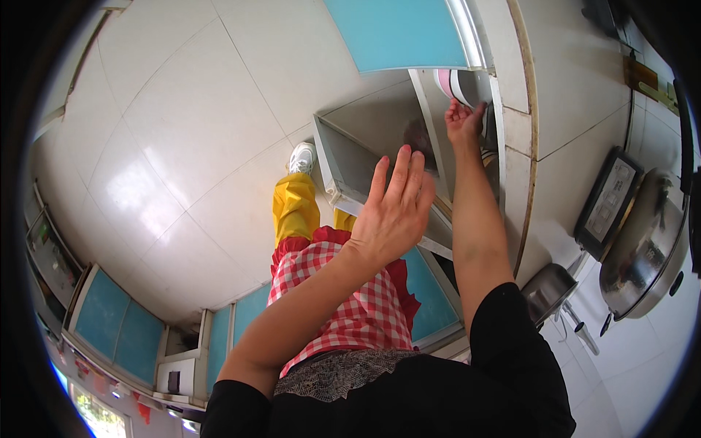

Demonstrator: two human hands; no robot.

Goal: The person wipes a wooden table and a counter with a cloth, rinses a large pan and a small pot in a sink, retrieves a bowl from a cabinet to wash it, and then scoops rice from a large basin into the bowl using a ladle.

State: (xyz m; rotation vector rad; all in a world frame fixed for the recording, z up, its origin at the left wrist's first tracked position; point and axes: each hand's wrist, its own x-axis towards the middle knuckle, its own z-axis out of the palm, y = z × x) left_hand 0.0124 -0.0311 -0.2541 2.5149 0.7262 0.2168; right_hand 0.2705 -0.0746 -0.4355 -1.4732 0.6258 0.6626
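My right hand [464,121] reaches into an open cabinet under the counter. Its fingertips are at the lower edge of a round white dish with a pink band [446,82]; whether they grip it I cannot tell. My left hand [393,202] is held out over the open cabinet door, palm down, with its fingers extended and nothing in it. Below my right hand, partly behind the forearm, more round ware [489,159] shows inside the cabinet. A blue cabinet door panel [405,33] lies above the opening.
The opened cabinet door [350,159] juts out beside my legs. The tiled counter edge [520,131] runs along the right. On the counter are a black-framed appliance with a button panel [609,200], a large lidded metal pan [641,246] and a small saucepan [549,290].
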